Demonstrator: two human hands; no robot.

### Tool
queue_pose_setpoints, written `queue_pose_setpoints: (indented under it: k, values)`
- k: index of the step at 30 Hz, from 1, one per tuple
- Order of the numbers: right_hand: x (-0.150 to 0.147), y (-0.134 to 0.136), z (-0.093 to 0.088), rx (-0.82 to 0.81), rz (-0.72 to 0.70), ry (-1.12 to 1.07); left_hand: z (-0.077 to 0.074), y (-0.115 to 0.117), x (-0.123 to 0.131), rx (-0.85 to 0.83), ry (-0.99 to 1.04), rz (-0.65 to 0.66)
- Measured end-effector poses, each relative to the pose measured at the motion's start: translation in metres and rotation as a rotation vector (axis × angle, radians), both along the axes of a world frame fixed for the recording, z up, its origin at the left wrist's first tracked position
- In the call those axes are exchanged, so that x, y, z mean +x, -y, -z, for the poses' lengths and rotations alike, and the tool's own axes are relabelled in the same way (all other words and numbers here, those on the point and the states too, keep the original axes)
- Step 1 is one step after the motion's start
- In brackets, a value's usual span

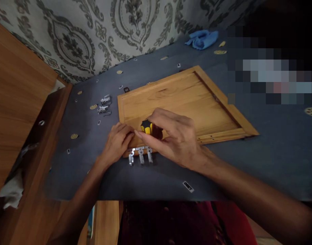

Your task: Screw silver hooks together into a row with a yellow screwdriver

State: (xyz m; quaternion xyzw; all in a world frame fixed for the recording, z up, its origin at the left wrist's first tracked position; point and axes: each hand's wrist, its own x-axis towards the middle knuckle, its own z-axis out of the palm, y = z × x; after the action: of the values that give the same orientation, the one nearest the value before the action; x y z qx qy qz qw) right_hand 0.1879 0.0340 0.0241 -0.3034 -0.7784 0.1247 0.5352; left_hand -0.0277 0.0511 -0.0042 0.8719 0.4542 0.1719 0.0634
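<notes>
While I watch through the head view, my right hand (pixel 177 137) is clamped around a yellow-and-black handle (pixel 146 127) over a wooden panel (pixel 161 97) lying on the tablecloth (pixel 156 185). My left hand (pixel 116 143) rests at the panel's near-left corner; I cannot tell whether its fingers pinch anything. A metal hook strip (pixel 141 151) sits at the near edge, just beside both hands.

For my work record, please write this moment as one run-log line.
right hand: holds yellow-black handle | left hand: on wooden panel | metal hooks: at panel's near edge
</notes>
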Motion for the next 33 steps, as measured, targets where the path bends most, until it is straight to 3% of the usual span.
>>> queue_pose_setpoints:
  k: [5,10,16,20,33]
  values:
    - [0.0,0.0,0.0,0.008,0.015,0.008,-0.012,0.007,-0.001,-0.019,0.021,-0.02]
    - [0.0,0.001,-0.001,0.006,0.024,-0.007,-0.028,0.044,0.012,-0.079,0.04,0.001]
    - [0.0,0.001,-0.001,-0.001,0.024,-0.004,-0.012,0.071,0.027,-0.028,-0.06,0.01]
    - [-0.001,0.001,0.0,-0.008,0.021,-0.019,-0.004,0.07,0.028,-0.026,-0.053,-0.002]
    - [0.0,0.002,-0.001,-0.018,0.033,-0.011,0.002,0.07,0.031,-0.068,0.031,-0.06]
